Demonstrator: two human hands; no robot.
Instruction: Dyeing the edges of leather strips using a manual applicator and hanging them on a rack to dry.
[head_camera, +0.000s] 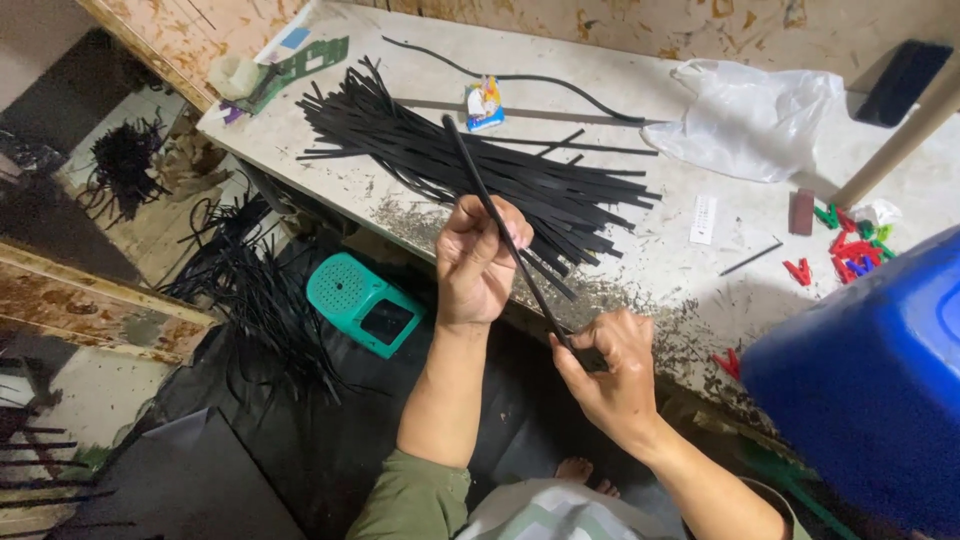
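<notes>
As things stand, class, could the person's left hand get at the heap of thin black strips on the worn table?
Probably yes. The left hand hovers right at the near edge of the heap of black strips, with nothing between them. However, it already grips a long black strip, shared with the right hand.

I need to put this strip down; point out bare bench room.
Bare bench lies between the black strip pile, white plastic bag and coloured clips. Another patch sits left of the pile. The middle is crowded with strips.

small colourful packet (484, 103), white label (704, 219) on table (660, 270)
</notes>
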